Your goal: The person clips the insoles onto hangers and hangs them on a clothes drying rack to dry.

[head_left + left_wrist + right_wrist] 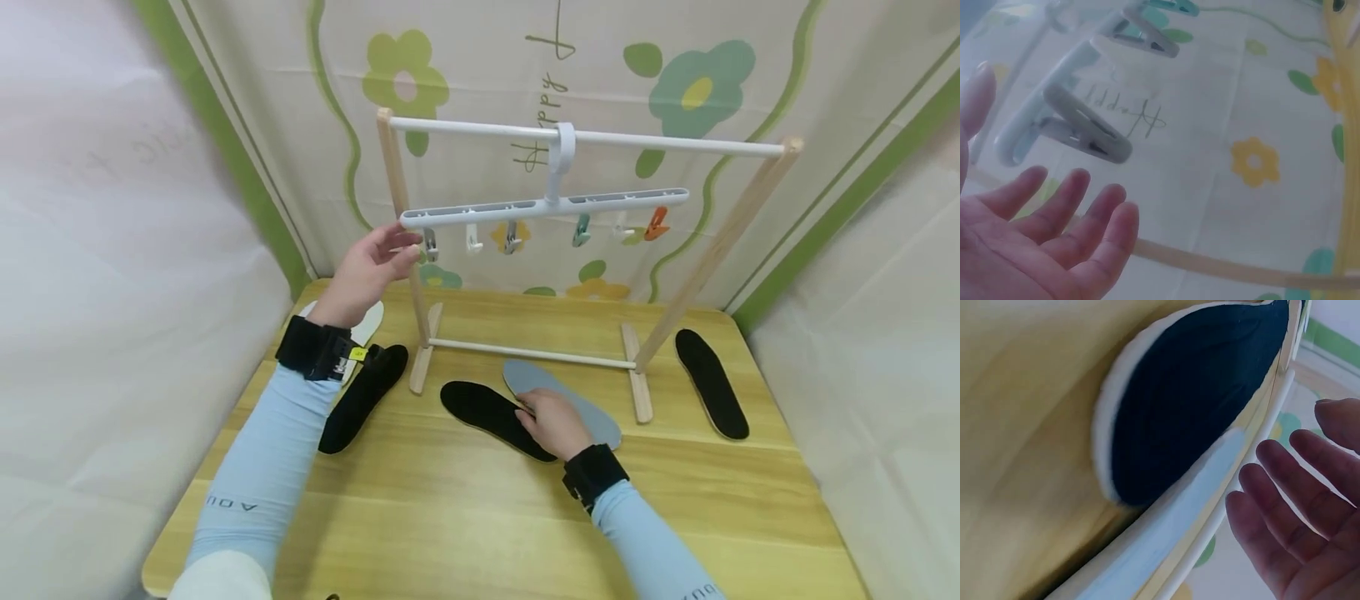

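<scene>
My left hand (367,273) is raised beside the left end of a white clip hanger (487,214), its fingers loosely bent. The grey clip (431,244) on that end hangs just past the fingertips; the left wrist view shows a gap between this clip (1085,128) and the fingers. Low over the table, my right hand (557,423) hovers above a black insole (480,408) and a grey-blue insole (588,410), which lie side by side. In the right wrist view, the spread fingers (1297,494) hold nothing and stand apart from both insoles.
The hanger hooks over the top rod (480,128) of a wooden-legged rack (720,250). More clips, including an orange clip (656,223), hang along it. Another black insole (367,404) and a white insole (370,323) lie left; one further black insole (711,383) lies right.
</scene>
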The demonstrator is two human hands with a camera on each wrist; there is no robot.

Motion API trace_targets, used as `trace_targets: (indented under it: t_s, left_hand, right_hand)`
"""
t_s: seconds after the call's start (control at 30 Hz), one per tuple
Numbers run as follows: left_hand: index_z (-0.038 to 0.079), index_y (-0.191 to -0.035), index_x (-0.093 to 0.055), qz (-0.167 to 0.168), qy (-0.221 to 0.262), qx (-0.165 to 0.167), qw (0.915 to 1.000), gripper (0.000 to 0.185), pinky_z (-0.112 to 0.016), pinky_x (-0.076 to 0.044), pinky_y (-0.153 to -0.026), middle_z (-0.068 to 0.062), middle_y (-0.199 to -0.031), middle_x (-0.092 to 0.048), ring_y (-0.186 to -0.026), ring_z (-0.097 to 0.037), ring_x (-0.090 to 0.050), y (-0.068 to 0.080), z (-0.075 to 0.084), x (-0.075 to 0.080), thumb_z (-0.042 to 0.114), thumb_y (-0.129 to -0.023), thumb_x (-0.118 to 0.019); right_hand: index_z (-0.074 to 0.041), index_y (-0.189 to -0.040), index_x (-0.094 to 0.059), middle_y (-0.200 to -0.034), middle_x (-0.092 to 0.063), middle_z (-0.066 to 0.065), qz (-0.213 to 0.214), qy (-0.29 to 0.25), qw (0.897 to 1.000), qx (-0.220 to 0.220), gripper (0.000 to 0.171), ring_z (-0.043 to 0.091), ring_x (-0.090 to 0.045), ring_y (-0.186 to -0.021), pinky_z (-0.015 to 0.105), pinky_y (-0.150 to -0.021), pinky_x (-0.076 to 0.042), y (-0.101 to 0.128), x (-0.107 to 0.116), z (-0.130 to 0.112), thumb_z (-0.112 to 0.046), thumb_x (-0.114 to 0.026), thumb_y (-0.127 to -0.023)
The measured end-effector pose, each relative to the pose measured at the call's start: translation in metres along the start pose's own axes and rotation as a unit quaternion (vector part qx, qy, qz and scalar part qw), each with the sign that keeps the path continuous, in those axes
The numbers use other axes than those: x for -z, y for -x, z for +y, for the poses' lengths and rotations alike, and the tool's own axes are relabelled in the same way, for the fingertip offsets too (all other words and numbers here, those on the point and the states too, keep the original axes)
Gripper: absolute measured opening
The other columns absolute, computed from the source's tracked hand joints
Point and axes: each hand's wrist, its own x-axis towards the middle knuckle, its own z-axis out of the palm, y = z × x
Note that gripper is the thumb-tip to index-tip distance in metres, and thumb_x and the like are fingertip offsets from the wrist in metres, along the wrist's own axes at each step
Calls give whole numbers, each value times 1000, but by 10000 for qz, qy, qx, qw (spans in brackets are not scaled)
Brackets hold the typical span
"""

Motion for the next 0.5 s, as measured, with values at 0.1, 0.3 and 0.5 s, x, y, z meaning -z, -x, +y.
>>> trace_targets:
  t_s: [0.1,0.3,0.5]
  left_hand:
    - [12,-147,-44,-111,-121,10,9999,61,-47,-42,-105,-12,-137,-54,-125,-27,-53,-4,3,-4,25,-94,-71]
    - [12,-139,-51,-248,-204,-42,9995,55,-45,-43,-103,-12,-129,-57,-118,-26,-57,-11,3,-7,22,-91,-75]
    - [9,-130,-59,-217,-295,-183,9992,44,-38,-47,-96,-11,-119,-64,-109,-24,-59,-15,2,-5,22,-91,-74]
  right_hand:
    - [2,-113,-71,-102,-70,14,-64,69,9999,58,26,31,-66,-96,43,-85,-53,-6,-3,-4,-13,-72,-92]
    - [2,-111,-71,-100,-70,15,-104,142,9998,61,26,31,-66,-93,44,-83,-53,-17,-9,-8,-13,-73,-90]
    - [2,-111,-71,-100,-69,16,-169,186,9996,-100,29,32,-67,-92,44,-82,-54,-25,-17,-8,-17,-75,-90]
